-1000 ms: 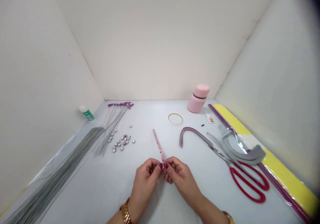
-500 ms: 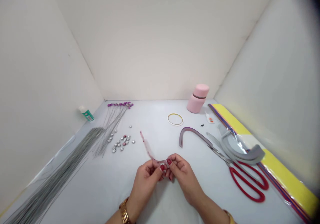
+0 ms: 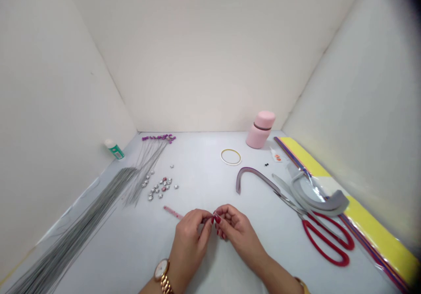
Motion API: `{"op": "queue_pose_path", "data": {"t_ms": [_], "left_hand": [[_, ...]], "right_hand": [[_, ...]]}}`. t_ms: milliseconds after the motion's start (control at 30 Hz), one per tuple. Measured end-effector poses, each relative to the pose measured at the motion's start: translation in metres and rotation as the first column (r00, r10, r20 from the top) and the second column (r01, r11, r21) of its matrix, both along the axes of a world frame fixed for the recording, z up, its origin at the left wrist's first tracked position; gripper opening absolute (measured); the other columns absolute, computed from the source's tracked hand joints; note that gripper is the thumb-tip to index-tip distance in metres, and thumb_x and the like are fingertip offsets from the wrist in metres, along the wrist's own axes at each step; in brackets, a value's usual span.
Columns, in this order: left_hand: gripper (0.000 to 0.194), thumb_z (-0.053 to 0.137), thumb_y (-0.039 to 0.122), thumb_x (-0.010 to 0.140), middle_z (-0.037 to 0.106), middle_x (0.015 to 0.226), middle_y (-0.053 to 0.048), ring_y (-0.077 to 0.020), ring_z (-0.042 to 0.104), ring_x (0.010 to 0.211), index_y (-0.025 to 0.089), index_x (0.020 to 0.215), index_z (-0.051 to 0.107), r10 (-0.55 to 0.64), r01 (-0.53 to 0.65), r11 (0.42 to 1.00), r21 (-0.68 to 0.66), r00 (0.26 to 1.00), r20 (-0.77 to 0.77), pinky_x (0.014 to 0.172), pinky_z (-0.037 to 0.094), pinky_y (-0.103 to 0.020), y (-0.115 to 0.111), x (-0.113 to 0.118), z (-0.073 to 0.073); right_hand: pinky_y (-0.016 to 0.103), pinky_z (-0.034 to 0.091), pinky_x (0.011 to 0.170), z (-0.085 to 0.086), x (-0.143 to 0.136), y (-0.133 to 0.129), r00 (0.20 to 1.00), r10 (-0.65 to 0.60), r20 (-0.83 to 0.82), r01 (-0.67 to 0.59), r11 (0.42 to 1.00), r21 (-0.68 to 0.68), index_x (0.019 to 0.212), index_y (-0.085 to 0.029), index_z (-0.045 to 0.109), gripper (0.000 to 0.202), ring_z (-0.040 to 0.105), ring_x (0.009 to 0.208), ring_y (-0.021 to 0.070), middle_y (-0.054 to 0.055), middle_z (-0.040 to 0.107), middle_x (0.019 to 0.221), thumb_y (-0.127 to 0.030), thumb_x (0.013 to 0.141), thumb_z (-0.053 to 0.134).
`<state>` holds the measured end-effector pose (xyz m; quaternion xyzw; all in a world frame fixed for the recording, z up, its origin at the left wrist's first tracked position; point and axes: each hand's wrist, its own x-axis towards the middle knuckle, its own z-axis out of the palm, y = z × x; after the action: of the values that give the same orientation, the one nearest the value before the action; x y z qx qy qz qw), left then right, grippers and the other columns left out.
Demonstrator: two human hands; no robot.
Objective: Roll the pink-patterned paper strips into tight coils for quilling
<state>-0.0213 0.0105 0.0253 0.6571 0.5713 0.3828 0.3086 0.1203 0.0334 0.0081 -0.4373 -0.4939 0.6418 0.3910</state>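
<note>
My left hand (image 3: 194, 232) and my right hand (image 3: 237, 227) meet low in the middle, fingertips pinched together. Between them is one end of a narrow pink patterned paper strip (image 3: 172, 212); its free end sticks out to the left past my left hand. The folded end is mostly covered by my fingers. To the left lie several small silver and pink folded paper stars (image 3: 160, 188). Red-handled scissors (image 3: 324, 237) rest at the right, their tips by a curled bundle of greyish-purple paper strips (image 3: 255, 171).
Thin grey wires (image 3: 79, 224) stretch along the left, some tipped with purple stars (image 3: 158, 137). A green-and-white glue tube (image 3: 115, 149) stands by the left wall. A tape ring (image 3: 230, 157) and pink flask (image 3: 261, 129) are at the back. Wrapped coloured paper (image 3: 365, 224) edges the right.
My left hand has turned over the strip, knuckles now up and the watch face showing. The strip's free end has swung down and left. Both hands stay pinched on the strip.
</note>
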Motion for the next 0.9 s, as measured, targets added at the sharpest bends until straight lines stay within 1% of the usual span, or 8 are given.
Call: {"op": "queue_pose_path", "data": {"t_ms": [200,333,467,533,633,700,800,900], "left_hand": [[0.012,0.049,0.022,0.079,0.058,0.063,-0.001,-0.0128,0.053,0.057,0.016,0.069,0.052,0.054,0.043,0.966,-0.255,0.931,0.361,0.054,0.041,-0.022,0.001,0.003,-0.001],[0.009,0.051,0.019,0.075,0.053,0.056,0.004,-0.0076,0.045,0.043,0.017,0.068,0.045,0.132,0.206,0.887,-0.413,0.745,0.654,0.043,0.036,-0.018,0.003,0.007,-0.008],[0.004,0.046,0.017,0.077,0.058,0.064,0.0,-0.0079,0.05,0.05,0.017,0.074,0.044,0.177,0.341,0.838,-0.426,0.569,0.803,0.048,0.037,-0.018,0.001,0.009,-0.009],[0.003,0.045,0.02,0.08,0.059,0.063,0.0,-0.0099,0.052,0.054,0.017,0.082,0.046,0.155,0.312,0.852,-0.42,0.617,0.772,0.052,0.039,-0.02,0.001,0.008,-0.007],[0.014,0.049,0.027,0.08,0.06,0.062,0.0,-0.0131,0.055,0.059,0.017,0.09,0.053,0.05,0.184,0.924,-0.334,0.81,0.584,0.057,0.041,-0.023,0.001,0.006,-0.001],[0.015,0.05,0.028,0.08,0.062,0.066,-0.002,-0.014,0.055,0.062,0.016,0.081,0.059,-0.001,0.124,0.957,-0.262,0.904,0.427,0.06,0.041,-0.023,0.002,0.005,0.002],[0.021,0.048,0.029,0.081,0.062,0.065,-0.002,-0.0131,0.053,0.058,0.016,0.072,0.061,0.028,0.064,0.962,-0.264,0.944,0.33,0.056,0.041,-0.022,0.002,0.004,0.001],[0.023,0.047,0.033,0.082,0.06,0.061,-0.001,-0.0124,0.05,0.051,0.015,0.079,0.061,0.053,0.067,0.95,-0.304,0.928,0.37,0.05,0.041,-0.022,0.002,0.004,-0.005]], "right_hand": [[0.02,0.033,0.045,-0.001,-0.001,0.003,0.999,-0.034,-0.006,0.034,0.997,-0.075,0.069,-0.015,0.053,0.024,0.044,0.045,0.0076,-0.005,0.051,0.053,-0.037,0.074,0.06],[0.02,0.033,0.045,-0.001,-0.001,0.003,0.999,-0.037,-0.022,0.034,0.993,-0.113,0.066,-0.015,0.052,0.028,0.046,0.044,0.0081,-0.003,0.055,0.051,-0.04,0.073,0.06],[0.02,0.033,0.046,-0.001,0.0,0.002,0.999,-0.019,-0.039,0.015,0.995,-0.101,0.066,-0.015,0.051,0.027,0.044,0.043,0.0078,-0.003,0.055,0.049,-0.039,0.076,0.058],[0.02,0.032,0.046,-0.002,0.0,0.002,0.999,-0.011,-0.036,0.008,0.996,-0.092,0.067,-0.015,0.051,0.026,0.043,0.043,0.0078,-0.004,0.053,0.049,-0.038,0.076,0.058],[0.02,0.032,0.046,-0.003,0.001,0.003,1.0,-0.009,-0.025,0.007,0.997,-0.079,0.066,-0.015,0.052,0.027,0.043,0.045,0.0081,-0.004,0.051,0.05,-0.04,0.075,0.06],[0.02,0.032,0.046,-0.003,0.001,0.003,1.0,-0.018,-0.022,0.016,0.997,-0.074,0.066,-0.015,0.052,0.028,0.044,0.045,0.0082,-0.004,0.052,0.052,-0.041,0.076,0.058],[0.02,0.033,0.046,-0.002,0.001,0.003,1.0,-0.014,-0.02,0.012,0.998,-0.069,0.067,-0.015,0.052,0.029,0.045,0.046,0.0084,-0.003,0.052,0.055,-0.042,0.078,0.055],[0.02,0.033,0.046,-0.001,0.001,0.002,1.0,0.02,-0.014,-0.021,0.999,-0.044,0.067,-0.015,0.053,0.028,0.043,0.046,0.0081,-0.004,0.05,0.053,-0.041,0.077,0.057]]}}
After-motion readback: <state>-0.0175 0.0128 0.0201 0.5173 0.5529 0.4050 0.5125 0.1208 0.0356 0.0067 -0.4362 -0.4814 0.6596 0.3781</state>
